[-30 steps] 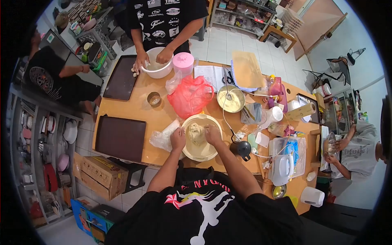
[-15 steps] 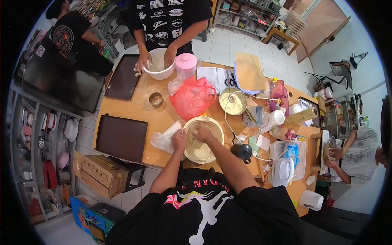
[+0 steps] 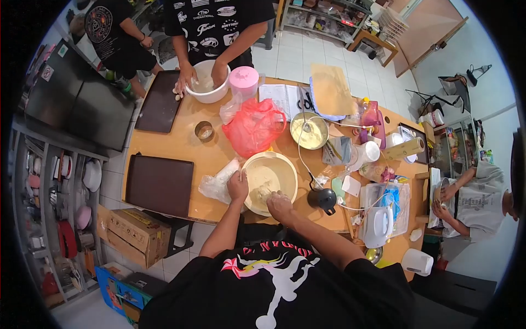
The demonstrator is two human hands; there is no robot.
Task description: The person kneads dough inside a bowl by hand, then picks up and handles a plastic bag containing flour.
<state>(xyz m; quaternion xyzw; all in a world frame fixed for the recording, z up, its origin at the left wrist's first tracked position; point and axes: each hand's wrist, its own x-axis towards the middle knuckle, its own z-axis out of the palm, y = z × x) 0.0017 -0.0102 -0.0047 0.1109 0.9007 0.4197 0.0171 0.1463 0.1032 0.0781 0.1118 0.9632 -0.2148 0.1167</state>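
A cream bowl (image 3: 282, 164) stands at the table's near edge with pale dough (image 3: 264, 192) low inside it. My left hand (image 3: 238, 186) is closed on the bowl's left rim. Down at the bowl's lower right, my right hand (image 3: 280, 205) touches the dough, its fingers bent and partly hidden, with dough stuck on them. A clear plastic bag (image 3: 215, 189) lies just left of the bowl, and a red plastic bag (image 3: 253, 129) sits right behind it. To the right is a black-lidded container (image 3: 322, 200).
Across the table a person (image 3: 216, 33) has both hands in a white bowl (image 3: 209, 98). Dark trays (image 3: 159, 186) lie at the left. A metal bowl (image 3: 309, 131), a cable and plastic containers (image 3: 378, 225) crowd the right. Another person (image 3: 476, 203) is at the far right.
My right hand has moved down and toward me inside the bowl, and the dough now lies lower there. My left hand stays at the rim. The person at the back left has moved right.
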